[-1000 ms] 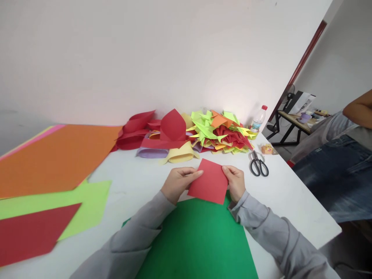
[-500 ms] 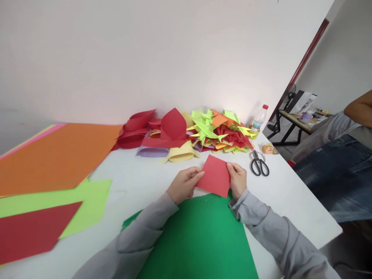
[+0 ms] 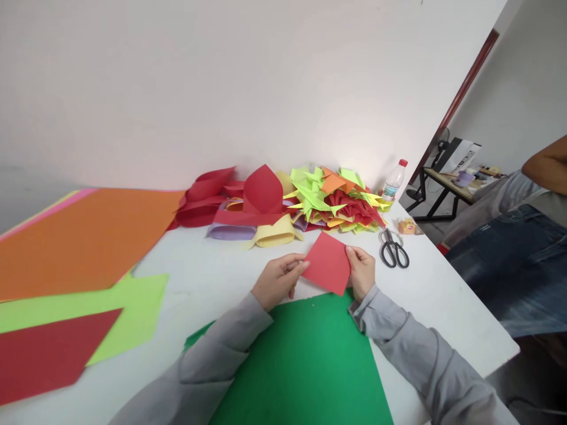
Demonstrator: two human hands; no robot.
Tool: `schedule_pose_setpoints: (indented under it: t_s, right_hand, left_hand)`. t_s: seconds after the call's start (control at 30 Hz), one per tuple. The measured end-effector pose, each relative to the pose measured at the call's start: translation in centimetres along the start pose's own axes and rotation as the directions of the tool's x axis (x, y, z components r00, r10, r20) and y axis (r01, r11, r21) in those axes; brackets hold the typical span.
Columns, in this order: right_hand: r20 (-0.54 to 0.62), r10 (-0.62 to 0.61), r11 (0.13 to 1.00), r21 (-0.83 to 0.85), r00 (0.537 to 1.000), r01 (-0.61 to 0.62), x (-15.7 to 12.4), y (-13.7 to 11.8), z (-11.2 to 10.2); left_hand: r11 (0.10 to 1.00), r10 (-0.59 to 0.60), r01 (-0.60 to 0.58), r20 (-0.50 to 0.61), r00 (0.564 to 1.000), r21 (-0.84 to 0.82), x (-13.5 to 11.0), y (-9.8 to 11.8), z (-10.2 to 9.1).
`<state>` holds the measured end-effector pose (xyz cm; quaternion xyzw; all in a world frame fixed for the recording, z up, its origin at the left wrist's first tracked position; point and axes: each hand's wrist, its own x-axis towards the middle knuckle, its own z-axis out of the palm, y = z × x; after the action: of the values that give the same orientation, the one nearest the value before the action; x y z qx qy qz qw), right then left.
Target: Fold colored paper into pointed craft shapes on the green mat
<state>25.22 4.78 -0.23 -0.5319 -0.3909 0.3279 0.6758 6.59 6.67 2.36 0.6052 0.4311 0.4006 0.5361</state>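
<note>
A small red square of paper is held up between my two hands, above the far edge of a large green sheet. My left hand pinches its left corner between thumb and fingers. On the right side, my right hand grips the paper with the thumb in front and the fingers mostly hidden behind. Black-handled scissors lie on the table just right of my right hand.
Folded paper shapes and red paper pieces are heaped along the wall. A plastic bottle and a small packet stand at right. Orange sheets, lime sheets and a dark red sheet lie left. A person stands beyond the table.
The red paper has turned slightly in my hands, its lower edge tilting up, and it sits a little higher. Both hands keep hold of it in nearly the same place.
</note>
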Motion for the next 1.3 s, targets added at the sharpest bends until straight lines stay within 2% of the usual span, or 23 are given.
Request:
schedule_pose_setpoints:
  t_s: [0.1, 0.2, 0.37, 0.47, 0.63, 0.77, 0.97, 1.1, 1.2, 1.3]
  right_hand:
    - [0.029, 0.036, 0.998, 0.042, 0.999, -0.037, 0.0, -0.1, 0.1]
    - [0.122, 0.108, 0.990, 0.079, 0.987, -0.118, -0.5, -0.2, 0.3]
    - [0.362, 0.228, 0.965, 0.037, 0.904, -0.258, -1.4, -0.4, 0.7]
    - [0.415, 0.248, 0.963, -0.004, 0.875, -0.271, -1.6, -0.5, 0.8]
    - [0.390, 0.219, 0.974, -0.032, 0.894, -0.225, -1.1, -0.4, 0.6]
    - [0.373, 0.191, 0.981, -0.086, 0.908, -0.172, -0.9, -0.1, 0.2]
    - [0.372, 0.118, 0.979, -0.200, 0.921, -0.045, -0.9, 0.9, 0.0]
    - [0.328, 0.038, 0.960, -0.274, 0.944, 0.057, -1.0, 1.3, -0.2]
    - [0.340, -0.016, 0.944, -0.304, 0.940, 0.126, -1.2, 1.2, -0.3]
    - [0.373, -0.072, 0.931, -0.309, 0.925, 0.197, -1.2, 0.7, -0.3]
  left_hand:
    - [0.999, -0.005, 0.004, -0.017, 1.000, -0.047, 0.1, -0.2, 0.0]
    - [0.995, 0.000, -0.009, -0.088, 0.996, -0.098, 0.3, -0.3, -0.2]
    - [0.987, -0.006, -0.025, -0.195, 0.981, -0.157, 0.5, -0.3, -0.6]
    - [0.987, -0.013, -0.022, -0.209, 0.978, -0.162, 0.5, -0.4, -0.6]
    - [0.993, -0.004, -0.018, -0.190, 0.982, -0.114, 0.5, -0.6, -0.6]
    - [0.999, 0.035, -0.038, -0.204, 0.978, -0.012, 0.7, -0.7, -0.9]
    - [0.952, 0.166, -0.102, -0.210, 0.963, 0.287, 0.7, -1.2, -0.8]
    - [0.889, 0.163, -0.076, -0.157, 0.974, 0.452, 0.4, -1.1, -0.7]
    - [0.864, 0.155, -0.054, -0.162, 0.975, 0.500, 0.1, -0.6, -0.9]
    - [0.883, 0.151, -0.056, -0.168, 0.974, 0.466, 0.2, -0.1, -1.2]
